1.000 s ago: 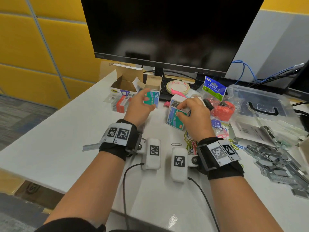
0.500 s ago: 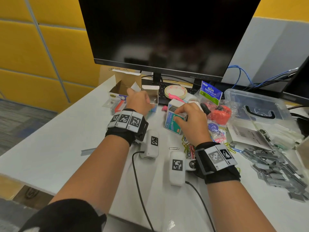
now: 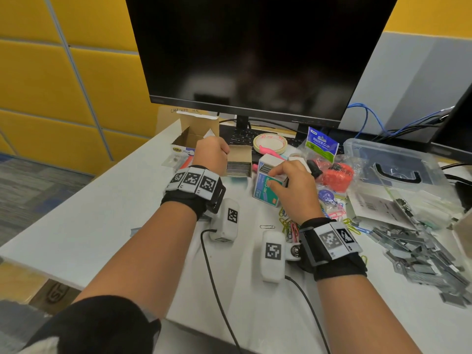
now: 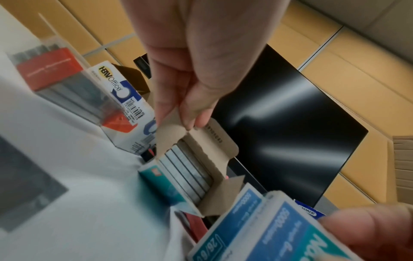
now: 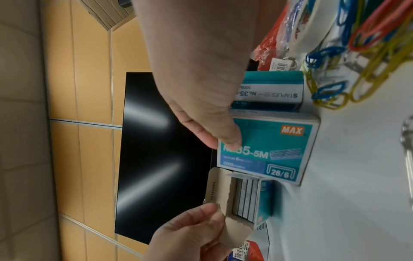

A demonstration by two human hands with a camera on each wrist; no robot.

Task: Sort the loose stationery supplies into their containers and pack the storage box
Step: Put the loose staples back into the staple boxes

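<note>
Now | left hand [image 3: 213,152] pinches open staple box [image 3: 239,162] flap near desk [image 3: 102,215] far edge | right hand [image 3: 293,185] grips teal staple box [image 3: 267,185] | risk: flap tears, strips spill.

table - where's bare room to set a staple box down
Bare: the near-left table, from its left edge to the left hand, and the near strip between the forearms. Crowded: right of the right hand, with paper clips and loose staples.

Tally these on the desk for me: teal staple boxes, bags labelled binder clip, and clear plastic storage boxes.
Teal staple boxes: 3
Binder clip bags: 1
Clear plastic storage boxes: 1
Total: 5
</note>
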